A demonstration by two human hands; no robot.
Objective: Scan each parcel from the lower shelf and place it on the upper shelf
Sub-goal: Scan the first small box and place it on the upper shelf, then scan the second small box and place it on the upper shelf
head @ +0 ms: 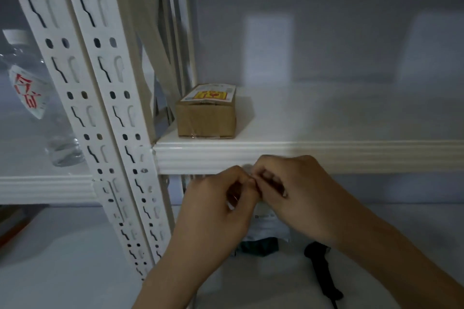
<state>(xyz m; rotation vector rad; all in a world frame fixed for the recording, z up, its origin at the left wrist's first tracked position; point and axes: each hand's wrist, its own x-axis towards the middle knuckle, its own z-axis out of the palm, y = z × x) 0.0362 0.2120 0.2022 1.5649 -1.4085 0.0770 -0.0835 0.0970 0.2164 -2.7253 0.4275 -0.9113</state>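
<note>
A brown cardboard parcel [207,114] with a yellow and white label lies at the left end of the upper shelf [326,155]. Just below that shelf's front edge, my left hand [221,208] and my right hand [293,193] meet with curled fingers and pinch the top of a white plastic mailer parcel [266,228] between them. The mailer hangs down behind my hands, with a dark part at its bottom. A black handheld scanner [321,268] lies on the lower shelf [251,283] under my right forearm.
White perforated shelf uprights [105,108] stand at the left. Beyond them, on the neighbouring rack, leans a clear plastic water bottle [35,98] with a red-printed label. The shelf's back wall is pale grey.
</note>
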